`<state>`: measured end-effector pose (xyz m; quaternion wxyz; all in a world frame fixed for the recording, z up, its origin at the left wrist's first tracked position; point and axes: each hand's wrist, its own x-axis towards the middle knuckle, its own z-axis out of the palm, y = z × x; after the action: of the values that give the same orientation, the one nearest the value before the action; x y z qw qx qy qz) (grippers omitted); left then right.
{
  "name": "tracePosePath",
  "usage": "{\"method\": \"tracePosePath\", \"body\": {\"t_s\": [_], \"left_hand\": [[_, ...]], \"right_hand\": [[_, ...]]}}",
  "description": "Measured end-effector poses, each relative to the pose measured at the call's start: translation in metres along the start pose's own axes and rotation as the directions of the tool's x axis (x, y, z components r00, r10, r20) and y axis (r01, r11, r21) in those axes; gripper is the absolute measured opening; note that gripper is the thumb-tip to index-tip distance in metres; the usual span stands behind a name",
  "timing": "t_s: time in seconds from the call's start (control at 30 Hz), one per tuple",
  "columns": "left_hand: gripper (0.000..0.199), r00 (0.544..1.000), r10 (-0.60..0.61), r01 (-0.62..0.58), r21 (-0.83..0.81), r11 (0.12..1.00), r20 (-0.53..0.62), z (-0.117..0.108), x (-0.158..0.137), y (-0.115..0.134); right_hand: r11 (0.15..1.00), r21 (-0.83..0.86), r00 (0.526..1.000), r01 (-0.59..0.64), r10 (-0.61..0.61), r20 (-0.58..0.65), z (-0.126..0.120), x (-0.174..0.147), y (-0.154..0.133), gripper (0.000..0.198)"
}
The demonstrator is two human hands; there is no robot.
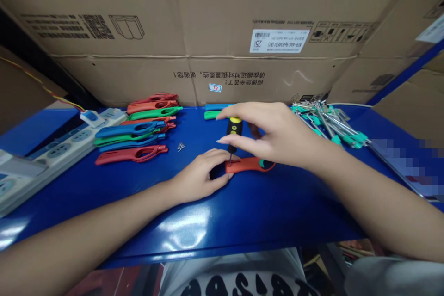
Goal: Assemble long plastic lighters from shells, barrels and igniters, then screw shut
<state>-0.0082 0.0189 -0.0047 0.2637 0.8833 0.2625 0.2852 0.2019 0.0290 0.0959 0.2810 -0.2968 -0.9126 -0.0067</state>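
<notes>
My right hand (274,132) grips a short screwdriver (235,133) by its black and yellow handle. The shaft points down, its tip at the left end of an orange lighter body (247,165) lying on the blue table. My left hand (196,173) pinches that same end between thumb and fingers. A green part shows in the loop at the body's right end. A small pile of screws (181,147) lies to the left, beyond my left hand. Behind my right hand are a blue lighter body (218,107) and a green one (211,115), partly covered.
Several red, green and blue lighter bodies (121,155) are stacked at the left beside a white power strip (58,150). Metal rods with green parts (333,122) are heaped at the right. A cardboard sheet (149,69) stands along the back of the blue table (277,212).
</notes>
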Motion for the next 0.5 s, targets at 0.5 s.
{"method": "tracePosePath", "body": {"t_s": [0.5], "left_hand": [[0.024,1.0,-0.004,0.003,0.036,0.999,0.007,0.0002,-0.0003,-0.0017]], "right_hand": [[0.981,-0.192,0.999,0.029,-0.033,-0.016,0.003,0.0002,-0.0002,0.05]]}}
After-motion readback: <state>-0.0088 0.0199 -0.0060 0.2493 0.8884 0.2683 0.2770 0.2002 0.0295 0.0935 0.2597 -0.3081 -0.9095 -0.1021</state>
